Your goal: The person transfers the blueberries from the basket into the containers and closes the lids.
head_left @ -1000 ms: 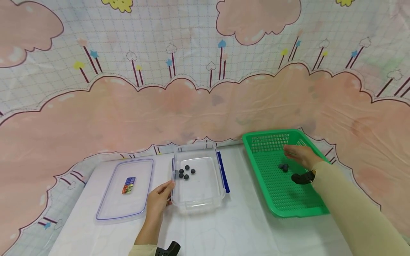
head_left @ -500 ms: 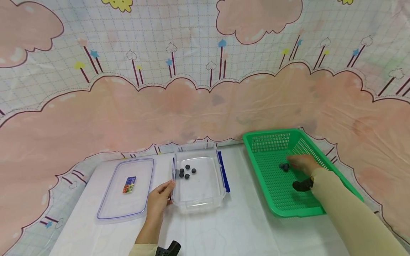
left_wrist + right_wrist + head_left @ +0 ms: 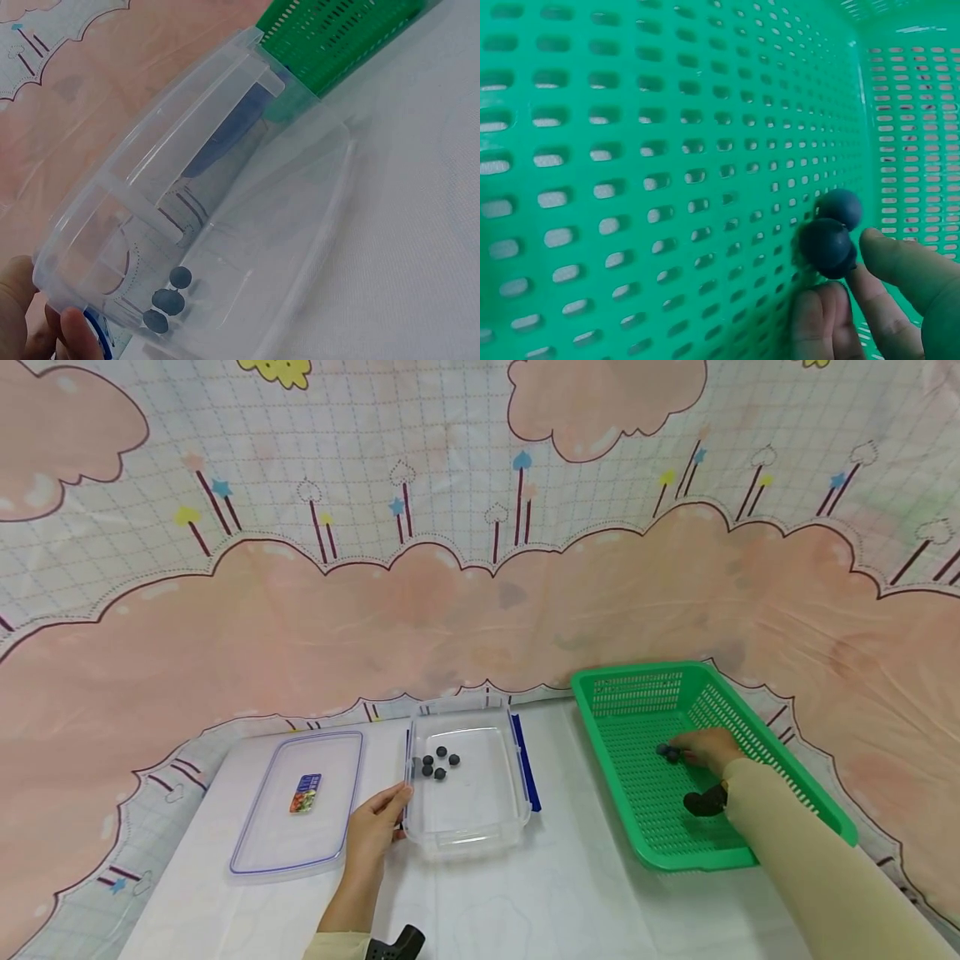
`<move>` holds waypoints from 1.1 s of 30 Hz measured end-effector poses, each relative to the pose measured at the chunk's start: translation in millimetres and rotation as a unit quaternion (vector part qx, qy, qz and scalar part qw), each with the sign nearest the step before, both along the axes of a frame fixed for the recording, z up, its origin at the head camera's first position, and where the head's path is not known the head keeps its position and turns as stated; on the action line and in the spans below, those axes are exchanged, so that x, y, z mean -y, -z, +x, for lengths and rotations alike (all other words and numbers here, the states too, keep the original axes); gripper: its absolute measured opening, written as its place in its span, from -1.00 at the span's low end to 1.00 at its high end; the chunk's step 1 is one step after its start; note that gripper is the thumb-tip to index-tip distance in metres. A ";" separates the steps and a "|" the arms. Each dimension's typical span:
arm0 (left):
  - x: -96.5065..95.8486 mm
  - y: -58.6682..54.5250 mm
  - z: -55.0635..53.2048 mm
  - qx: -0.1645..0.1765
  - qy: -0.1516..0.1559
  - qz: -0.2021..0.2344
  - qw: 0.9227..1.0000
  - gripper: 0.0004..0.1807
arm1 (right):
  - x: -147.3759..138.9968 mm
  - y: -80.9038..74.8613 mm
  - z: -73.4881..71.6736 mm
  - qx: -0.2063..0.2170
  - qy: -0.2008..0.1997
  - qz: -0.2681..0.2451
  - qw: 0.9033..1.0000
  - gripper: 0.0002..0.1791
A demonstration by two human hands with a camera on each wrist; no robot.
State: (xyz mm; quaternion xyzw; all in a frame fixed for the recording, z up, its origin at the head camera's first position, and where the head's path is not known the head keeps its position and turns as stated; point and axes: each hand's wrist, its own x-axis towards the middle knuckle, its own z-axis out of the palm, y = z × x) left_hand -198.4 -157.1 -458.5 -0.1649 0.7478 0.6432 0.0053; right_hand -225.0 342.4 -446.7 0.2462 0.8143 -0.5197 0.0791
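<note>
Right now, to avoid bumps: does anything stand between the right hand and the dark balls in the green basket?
Nothing visible does: the right hand is inside the green basket, its fingertips beside the dark balls.

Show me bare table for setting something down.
The white table is bare between the clear container and green basket, and in front of the container. Crowded: between container and lid, at the left hand, and around the dark balls, by the right hand.

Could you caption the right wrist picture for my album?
A right hand at a small cluster of dark balls inside a green basket.
</note>
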 end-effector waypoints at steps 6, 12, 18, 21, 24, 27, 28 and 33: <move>0.0 -0.1 -0.1 0.003 0.000 -0.001 1.000 -0.51 | -1.8 1.3 1.5 -0.013 -0.025 0.008 1.000 -0.47; 0.5 -0.1 0.0 0.002 0.000 -0.007 1.000 -0.51 | -3.0 1.5 1.6 -0.018 -0.025 0.004 1.000 -0.51; 0.3 0.1 -0.4 0.001 -0.002 -0.002 1.000 -0.50 | -4.3 3.4 0.1 -0.017 -0.017 -0.001 1.000 -0.52; 0.1 -0.4 -0.4 0.002 -0.002 0.000 1.000 -0.52 | -5.5 3.7 -0.5 -0.019 -0.018 -0.015 1.000 -0.54; 0.0 -1.1 -0.4 0.006 -0.002 0.002 1.000 -0.53 | -4.8 -1.2 0.9 -0.021 -0.017 -0.038 0.999 -0.56; -0.1 -1.4 -0.5 0.008 -0.001 0.004 1.000 -0.53 | -4.1 -5.6 1.9 -0.022 -0.015 -0.061 0.998 -0.58; 0.0 -1.6 -0.3 0.009 -0.001 0.004 1.000 -0.53 | -3.8 -6.5 2.0 -0.021 -0.014 -0.069 0.997 -0.59; 0.5 -1.3 0.0 0.009 0.001 0.000 1.000 -0.51 | -4.0 -5.7 -0.2 -0.021 0.008 -0.111 0.994 -0.74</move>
